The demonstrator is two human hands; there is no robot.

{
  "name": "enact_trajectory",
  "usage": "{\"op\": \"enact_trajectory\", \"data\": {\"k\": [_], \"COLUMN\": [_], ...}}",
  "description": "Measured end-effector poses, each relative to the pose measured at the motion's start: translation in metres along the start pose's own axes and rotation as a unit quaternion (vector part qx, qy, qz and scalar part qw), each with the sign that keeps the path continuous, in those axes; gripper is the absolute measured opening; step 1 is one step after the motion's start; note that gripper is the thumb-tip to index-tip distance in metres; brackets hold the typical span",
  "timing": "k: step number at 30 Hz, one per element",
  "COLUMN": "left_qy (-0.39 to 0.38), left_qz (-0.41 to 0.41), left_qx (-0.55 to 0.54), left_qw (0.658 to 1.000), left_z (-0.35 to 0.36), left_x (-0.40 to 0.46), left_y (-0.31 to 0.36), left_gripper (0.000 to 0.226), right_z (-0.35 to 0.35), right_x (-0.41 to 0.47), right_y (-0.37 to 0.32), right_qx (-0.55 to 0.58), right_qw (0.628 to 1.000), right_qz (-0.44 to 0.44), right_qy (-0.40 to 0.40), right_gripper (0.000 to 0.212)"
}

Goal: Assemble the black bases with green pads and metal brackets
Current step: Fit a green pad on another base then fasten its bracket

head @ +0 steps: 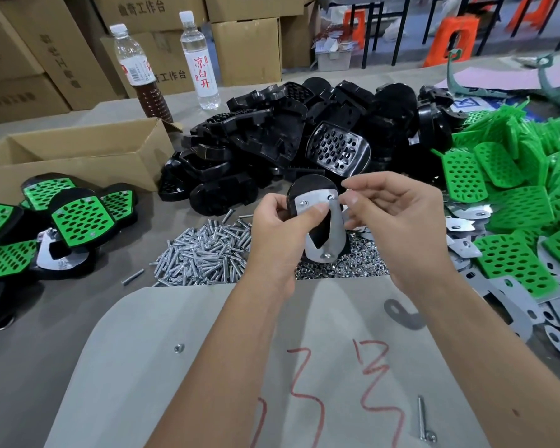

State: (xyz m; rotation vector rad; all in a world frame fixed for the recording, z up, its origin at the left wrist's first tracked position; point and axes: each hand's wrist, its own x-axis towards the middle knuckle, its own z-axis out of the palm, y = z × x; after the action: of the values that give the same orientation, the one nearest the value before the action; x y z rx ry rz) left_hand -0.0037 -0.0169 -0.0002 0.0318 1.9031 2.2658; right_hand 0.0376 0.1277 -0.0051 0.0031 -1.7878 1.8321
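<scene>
Holding a black base [307,189] upright above the tabletop [29,367], the left hand [282,227] grips it from its left edge, thumb pressed across the metal bracket [328,231] that lies on the face turned toward the person. The bracket's long axis runs top to bottom, slightly tilted, with two fasteners showing near its upper end and one at its lower tip. The right hand [392,215] sits just beside the base on its right, fingers curled, thumb and forefinger pinched together close to the upper right fastener [331,197]; something small may be held there, probably a nut, but it is too small to be sure.

The relation that matters is that this upper right fastener lies directly left of the right fingertips, nearly touching, so the right hand is the nearer one for whatever goes onto it, while the left only steadies the piece.

Directly beneath the held piece lie a heap of screws [204,250] and a heap of nuts [346,266]. Loose black bases [291,137] are piled behind, green pads [511,202] and spare brackets [466,244] lie to the right, and finished units with green pads [78,218] sit at the left.
</scene>
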Motion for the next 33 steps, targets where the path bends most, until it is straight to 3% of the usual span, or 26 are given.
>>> {"op": "enact_trajectory", "data": {"k": [11, 20, 28, 33], "left_qy": [0.041, 0.098, 0.074, 0.047], "left_qz": [-0.023, 0.016, 0.023, 0.008], "left_qx": [-0.01, 0.035, 0.059, 0.057], "left_qw": [0.999, 0.994, 0.995, 0.997], "left_z": [0.0017, 0.0048, 0.0054, 0.0026], "left_x": [0.003, 0.0052, 0.0027, 0.0027], "left_y": [-0.0029, -0.0047, -0.0026, -0.0024], "left_gripper": [0.021, 0.028, 0.025, 0.021], "right_z": [0.0008, 0.0041, 0.0021, -0.0007], "right_x": [-0.0019, -0.0049, -0.0032, -0.0012], "right_y": [0.0014, 0.0008, 0.0017, 0.0018], "right_qx": [-0.028, -0.098, -0.163, -0.12], "right_qw": [0.999, 0.995, 0.985, 0.991], "right_qz": [0.012, -0.025, -0.053, -0.018], "right_qy": [0.027, -0.009, -0.016, -0.047], "right_gripper": [0.007, 0.019, 0.015, 0.016]}}
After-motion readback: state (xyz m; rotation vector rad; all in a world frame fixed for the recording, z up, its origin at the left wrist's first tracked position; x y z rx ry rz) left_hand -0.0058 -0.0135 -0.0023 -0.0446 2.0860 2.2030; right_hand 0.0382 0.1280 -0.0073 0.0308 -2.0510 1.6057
